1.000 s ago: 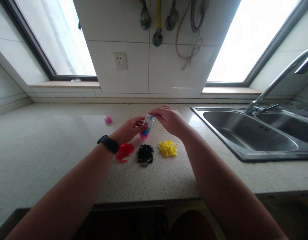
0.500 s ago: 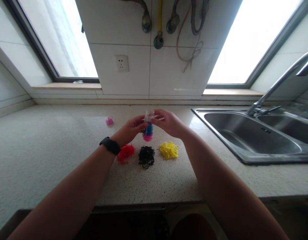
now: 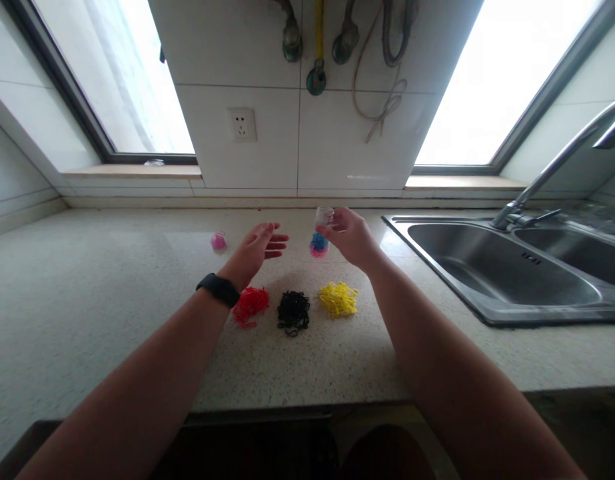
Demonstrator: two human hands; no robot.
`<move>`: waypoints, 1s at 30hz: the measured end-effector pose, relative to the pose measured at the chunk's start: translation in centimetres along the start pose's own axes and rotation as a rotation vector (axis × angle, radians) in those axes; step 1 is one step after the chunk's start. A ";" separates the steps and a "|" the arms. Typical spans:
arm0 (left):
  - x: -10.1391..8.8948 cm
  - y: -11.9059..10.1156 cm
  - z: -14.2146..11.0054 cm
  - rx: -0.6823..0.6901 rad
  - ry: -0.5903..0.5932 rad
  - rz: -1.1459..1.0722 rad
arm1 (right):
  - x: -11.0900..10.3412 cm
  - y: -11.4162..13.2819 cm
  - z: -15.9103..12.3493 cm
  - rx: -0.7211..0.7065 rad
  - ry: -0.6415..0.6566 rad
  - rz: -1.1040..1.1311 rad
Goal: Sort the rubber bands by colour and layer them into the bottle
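While right hand grips clear jar, blue-and-pink contents inside, left hand spreads empty; red pile, black pile, yellow pile sit outside.

Three piles lie on the counter, left of the sink.

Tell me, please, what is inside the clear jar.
The jar holds blue filling above pink filling. The right hand covers part of its side, so whatever is behind the hand cannot be seen.

Black pile, yellow pile — slim gap between, jar beyond.
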State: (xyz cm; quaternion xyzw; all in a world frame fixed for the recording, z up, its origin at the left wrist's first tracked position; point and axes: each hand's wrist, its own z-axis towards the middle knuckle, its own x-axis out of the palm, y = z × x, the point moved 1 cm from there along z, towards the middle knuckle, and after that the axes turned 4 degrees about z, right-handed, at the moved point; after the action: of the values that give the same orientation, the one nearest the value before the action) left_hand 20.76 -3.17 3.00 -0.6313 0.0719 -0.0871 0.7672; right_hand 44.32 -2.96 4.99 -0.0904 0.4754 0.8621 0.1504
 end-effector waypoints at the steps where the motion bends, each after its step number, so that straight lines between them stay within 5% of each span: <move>1: 0.0 -0.1 -0.1 -0.001 0.003 0.010 | -0.1 -0.1 0.0 -0.005 -0.009 -0.006; 12: 0.2 -0.4 -0.3 0.019 0.051 0.116 | -0.4 0.2 -0.4 0.011 -0.058 -0.022; 23: 0.0 -0.2 -0.2 0.035 0.063 0.180 | -1.1 0.3 0.0 0.110 -0.086 0.186; 30: -0.3 -0.6 -0.4 0.073 0.034 0.195 | -1.6 1.7 -0.5 0.045 0.064 0.303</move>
State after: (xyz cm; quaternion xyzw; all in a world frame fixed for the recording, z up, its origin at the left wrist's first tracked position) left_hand 20.38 -3.55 3.52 -0.5914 0.1430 -0.0254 0.7932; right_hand 45.29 -4.55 6.52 -0.0419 0.5075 0.8606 0.0055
